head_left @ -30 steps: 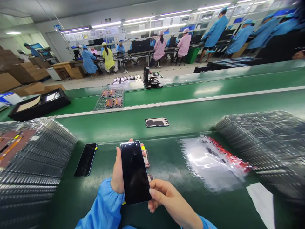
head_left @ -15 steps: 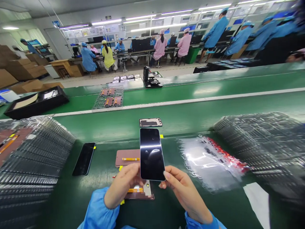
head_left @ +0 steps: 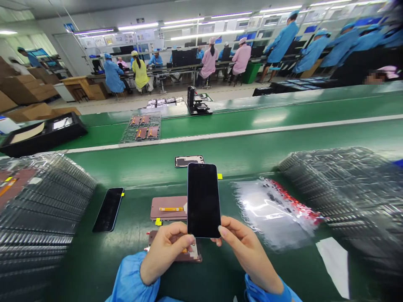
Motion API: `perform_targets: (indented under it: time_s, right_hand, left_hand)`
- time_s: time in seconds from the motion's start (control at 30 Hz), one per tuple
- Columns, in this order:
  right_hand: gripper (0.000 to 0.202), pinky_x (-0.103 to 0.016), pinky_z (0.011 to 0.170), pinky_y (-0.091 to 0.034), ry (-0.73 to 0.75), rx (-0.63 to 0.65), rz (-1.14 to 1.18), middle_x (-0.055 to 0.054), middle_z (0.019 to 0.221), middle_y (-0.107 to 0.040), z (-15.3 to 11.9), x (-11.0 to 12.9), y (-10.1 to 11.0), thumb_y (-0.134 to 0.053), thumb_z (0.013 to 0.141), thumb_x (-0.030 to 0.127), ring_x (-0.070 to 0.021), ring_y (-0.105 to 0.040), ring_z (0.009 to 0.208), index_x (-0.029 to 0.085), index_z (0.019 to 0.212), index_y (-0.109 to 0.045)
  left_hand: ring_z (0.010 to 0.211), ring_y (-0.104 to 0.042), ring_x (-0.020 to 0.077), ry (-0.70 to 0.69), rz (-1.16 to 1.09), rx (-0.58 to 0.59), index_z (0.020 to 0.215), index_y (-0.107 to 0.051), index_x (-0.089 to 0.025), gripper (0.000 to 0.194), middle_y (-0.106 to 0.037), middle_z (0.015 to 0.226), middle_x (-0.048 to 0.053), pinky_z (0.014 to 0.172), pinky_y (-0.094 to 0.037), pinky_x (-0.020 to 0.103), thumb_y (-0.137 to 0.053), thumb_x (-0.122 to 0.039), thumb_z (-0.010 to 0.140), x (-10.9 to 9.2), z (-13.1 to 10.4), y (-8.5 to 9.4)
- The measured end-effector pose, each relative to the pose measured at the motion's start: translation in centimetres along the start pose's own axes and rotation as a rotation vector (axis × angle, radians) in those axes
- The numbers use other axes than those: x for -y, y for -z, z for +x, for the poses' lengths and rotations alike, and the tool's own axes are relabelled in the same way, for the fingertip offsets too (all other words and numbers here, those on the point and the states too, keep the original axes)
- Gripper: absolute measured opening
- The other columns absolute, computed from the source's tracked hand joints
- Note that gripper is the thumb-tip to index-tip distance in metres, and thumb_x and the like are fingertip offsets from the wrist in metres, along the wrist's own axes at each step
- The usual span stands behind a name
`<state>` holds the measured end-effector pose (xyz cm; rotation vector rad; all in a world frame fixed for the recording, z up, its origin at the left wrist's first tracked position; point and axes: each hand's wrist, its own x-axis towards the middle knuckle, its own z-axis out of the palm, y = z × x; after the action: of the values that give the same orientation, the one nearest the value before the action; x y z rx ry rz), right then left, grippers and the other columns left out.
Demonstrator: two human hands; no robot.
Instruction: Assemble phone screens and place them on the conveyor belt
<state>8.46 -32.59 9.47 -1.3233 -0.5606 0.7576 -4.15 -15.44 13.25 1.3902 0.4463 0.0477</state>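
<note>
A dark phone screen panel (head_left: 203, 200) with a thin pale edge is held up, its glossy face toward me. My left hand (head_left: 168, 247) grips its lower left corner between thumb and fingers. At the lower right corner, my right hand (head_left: 244, 247) pinches it the same way. A yellow tab (head_left: 219, 176) sticks out at its upper right. Behind and below lie two brown-backed panels: the upper panel (head_left: 165, 203) carries an orange flex cable, and the lower panel (head_left: 197, 253) is partly covered by my left hand.
Another dark phone panel (head_left: 109, 209) lies at left. A phone frame (head_left: 181, 162) sits beyond the held panel. Tray stacks rise at left (head_left: 50, 209) and right (head_left: 352, 184). Clear film sheets (head_left: 270, 209) with red tabs and a white paper (head_left: 334, 262) lie at right. People work across the room.
The panel has turned more upright and shifted slightly right, and the bright reflection has left its face. My left thumb now shows on its lower left corner.
</note>
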Motion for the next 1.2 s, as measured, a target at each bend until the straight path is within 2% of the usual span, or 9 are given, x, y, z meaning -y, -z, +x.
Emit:
perform_targets:
  time_s: [0.07, 0.23, 0.57, 0.67, 0.77, 0.97, 1.07, 1.13, 1.2]
  right_hand:
    - [0.024, -0.027, 0.069, -0.045, 0.013, -0.003, -0.032, 0.001, 0.072, -0.06, 0.0, 0.2, 0.0, -0.059, 0.092, 0.043, -0.0138, -0.058, 0.067, 0.02, 0.086, -0.063]
    - [0.024, -0.025, 0.066, -0.046, 0.032, -0.018, -0.112, 0.002, 0.07, -0.058, -0.1, 0.7, -0.2, -0.058, 0.093, 0.043, -0.0137, -0.059, 0.065, 0.02, 0.086, -0.064]
    - [0.023, -0.022, 0.06, -0.048, 0.152, -0.095, -0.185, 0.003, 0.066, -0.057, -0.3, 1.3, -0.9, -0.057, 0.094, 0.039, -0.0125, -0.059, 0.06, 0.022, 0.081, -0.066]
    - [0.03, -0.026, 0.071, -0.053, 0.111, -0.061, -0.137, -0.002, 0.078, -0.068, -0.1, 0.9, -1.0, -0.049, 0.097, 0.043, -0.0161, -0.064, 0.073, 0.022, 0.092, -0.07]
    - [0.031, -0.03, 0.077, -0.056, 0.043, -0.045, -0.041, -0.005, 0.094, -0.074, 0.0, 0.5, -1.2, -0.052, 0.096, 0.047, -0.0185, -0.069, 0.081, 0.023, 0.107, -0.068]
    - [0.038, -0.034, 0.073, -0.058, -0.003, -0.131, -0.064, -0.006, 0.072, -0.077, 0.0, 0.3, -1.8, -0.058, 0.09, 0.053, -0.022, -0.074, 0.069, 0.019, 0.105, -0.063]
    - [0.038, -0.036, 0.076, -0.057, -0.005, -0.121, -0.147, -0.006, 0.069, -0.077, -0.2, 0.5, -1.7, -0.056, 0.09, 0.055, -0.0236, -0.074, 0.069, 0.019, 0.1, -0.064]
    - [0.037, -0.036, 0.077, -0.055, -0.018, -0.011, -0.183, -0.006, 0.068, -0.077, -0.3, 0.5, -1.5, -0.053, 0.092, 0.053, -0.0237, -0.074, 0.069, 0.019, 0.097, -0.065]
    - [0.036, -0.035, 0.076, -0.054, -0.053, 0.133, -0.19, -0.006, 0.07, -0.077, -0.5, 0.4, -1.5, -0.052, 0.093, 0.052, -0.0236, -0.074, 0.07, 0.018, 0.094, -0.065]
  left_hand:
    - [0.059, -0.057, 0.0113, 0.009, -0.058, 0.019, 0.072, -0.068, -0.015, 0.036, -0.061, 0.063, 0.0, 0.062, -0.047, 0.024, -0.073, -0.05, 0.076, 0.1, -0.1, 0.0]
    - [0.052, -0.053, 0.0083, -0.018, -0.05, -0.081, 0.064, -0.061, -0.015, 0.041, -0.058, 0.056, -0.003, 0.056, -0.044, 0.02, -0.075, -0.053, 0.072, 0.5, 0.0, 0.0]
    - [0.057, -0.056, 0.0101, -0.01, -0.047, -0.153, 0.063, -0.058, -0.016, 0.044, -0.058, 0.058, -0.003, 0.06, -0.046, 0.021, -0.072, -0.056, 0.074, 0.7, -0.1, -0.7]
    - [0.056, -0.056, 0.0099, -0.035, -0.068, -0.151, 0.064, -0.058, -0.016, 0.04, -0.057, 0.06, -0.003, 0.061, -0.047, 0.021, -0.07, -0.052, 0.078, 1.2, 0.2, -0.4]
    - [0.056, -0.056, 0.0101, -0.05, -0.081, -0.152, 0.065, -0.06, -0.016, 0.038, -0.057, 0.061, -0.003, 0.06, -0.048, 0.022, -0.07, -0.05, 0.08, 1.7, 0.3, -0.2]
    - [0.056, -0.057, 0.0107, 0.013, -0.127, -0.089, 0.064, -0.062, -0.015, 0.037, -0.06, 0.061, -0.002, 0.06, -0.048, 0.023, -0.072, -0.047, 0.079, 1.3, 0.5, 0.0]
    - [0.078, -0.065, 0.0174, -0.013, -0.173, -0.079, 0.083, -0.073, -0.016, 0.031, -0.072, 0.084, 0.005, 0.074, -0.052, 0.028, -0.068, -0.046, 0.083, 0.1, 0.8, 0.6]
    - [0.101, -0.064, 0.023, -0.091, -0.269, -0.154, 0.103, -0.073, -0.018, 0.036, -0.073, 0.108, 0.008, 0.087, -0.051, 0.032, -0.061, -0.048, 0.088, -1.0, 1.0, 1.1]
    - [0.111, -0.061, 0.027, -0.115, -0.355, -0.219, 0.11, -0.072, -0.018, 0.042, -0.071, 0.117, 0.01, 0.092, -0.05, 0.036, -0.058, -0.051, 0.088, -2.1, 1.0, 1.4]
